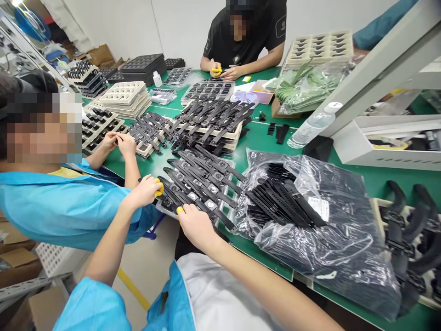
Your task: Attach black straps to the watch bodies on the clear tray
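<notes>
Several black watches with strap bands lie slantwise in rows on a clear plastic tray (168, 212) at the table edge before me. At its near left corner is a dark watch (167, 202), between my two hands. My left hand (146, 191), with yellow finger covers, is closed at one end of this watch, fingers curled. My right hand (197, 226), also with a yellow-covered fingertip, is closed near its other end, over the tray's near edge. My fingers partly hide the straps. To the right, a bundle of loose black straps (282, 202) lies on plastic bags (344, 243).
A co-worker in blue (69, 207) sits close on my left, hands over the table; another in black (248, 50) works opposite. Stacked watch trays (210, 124) stand behind my tray. A water bottle (313, 126), a white box (386, 142) and a slanted post are at right.
</notes>
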The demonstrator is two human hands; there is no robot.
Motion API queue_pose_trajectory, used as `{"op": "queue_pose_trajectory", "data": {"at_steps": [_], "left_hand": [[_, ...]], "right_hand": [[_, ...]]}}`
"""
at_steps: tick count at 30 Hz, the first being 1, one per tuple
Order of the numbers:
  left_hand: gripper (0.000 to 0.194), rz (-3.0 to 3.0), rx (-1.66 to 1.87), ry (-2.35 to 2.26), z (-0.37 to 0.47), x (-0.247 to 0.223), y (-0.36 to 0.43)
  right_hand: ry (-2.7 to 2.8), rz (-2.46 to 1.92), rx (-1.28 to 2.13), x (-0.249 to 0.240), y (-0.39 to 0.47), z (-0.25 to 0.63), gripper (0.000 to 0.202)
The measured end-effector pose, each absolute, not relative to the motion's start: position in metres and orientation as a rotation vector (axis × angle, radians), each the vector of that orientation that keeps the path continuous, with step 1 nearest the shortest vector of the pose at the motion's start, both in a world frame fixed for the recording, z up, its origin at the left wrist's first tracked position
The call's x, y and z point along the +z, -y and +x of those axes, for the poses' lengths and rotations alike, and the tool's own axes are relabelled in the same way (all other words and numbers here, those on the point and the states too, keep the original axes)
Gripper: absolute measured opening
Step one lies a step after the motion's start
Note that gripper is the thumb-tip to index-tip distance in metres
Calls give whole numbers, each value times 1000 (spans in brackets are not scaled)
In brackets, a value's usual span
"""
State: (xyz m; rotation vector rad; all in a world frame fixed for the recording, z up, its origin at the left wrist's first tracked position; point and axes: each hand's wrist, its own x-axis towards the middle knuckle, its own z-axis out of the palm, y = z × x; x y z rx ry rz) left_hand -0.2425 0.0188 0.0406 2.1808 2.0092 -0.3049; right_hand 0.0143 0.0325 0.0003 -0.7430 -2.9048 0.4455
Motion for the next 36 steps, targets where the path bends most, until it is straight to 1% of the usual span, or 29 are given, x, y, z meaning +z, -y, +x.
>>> {"op": "queue_pose_trajectory", "data": {"at_steps": [2, 4, 7, 11, 15, 18, 22, 25, 27, 29, 32, 36], "left_hand": [[17, 2157, -147, -2125, -240, 37, -7], [11, 1977, 19, -2333, -235, 33, 9], [21, 1477, 133, -2530, -221, 21, 36], [27, 1137, 329, -2387, -201, 2, 53], [25, 871, 692, -2370, -198, -6, 55], [33, 604, 1137, -2120, -197, -8, 57], [40, 375, 1792, -1532, -163, -14, 51], [42, 306, 2072, -1287, -115, -22, 38], [45, 276, 2132, -1199, -88, -29, 30], [41, 174, 2148, -1142, -75, -36, 25], [32, -41, 2099, -1090, -80, -49, 20], [31, -198, 1993, -1065, -101, -64, 19]], "right_hand": [[2866, -749, 430, -1, -31, 21, 13], [2820, -739, 427, -3, -30, 30, 8], [2724, -693, 456, -9, -29, 47, 8], [2551, -622, 559, -15, -27, 71, 9], [2403, -578, 779, -11, -29, 95, 14], [2255, -597, 941, -7, -29, 114, 16], [2048, -673, 1091, -10, -24, 140, 18], [1951, -732, 1158, -16, -18, 155, 17], [1924, -770, 1185, -21, -15, 163, 17], [1913, -814, 1210, -25, -13, 168, 18], [1903, -870, 1233, -30, -10, 174, 20], [1881, -911, 1215, -30, -8, 176, 22]]}}
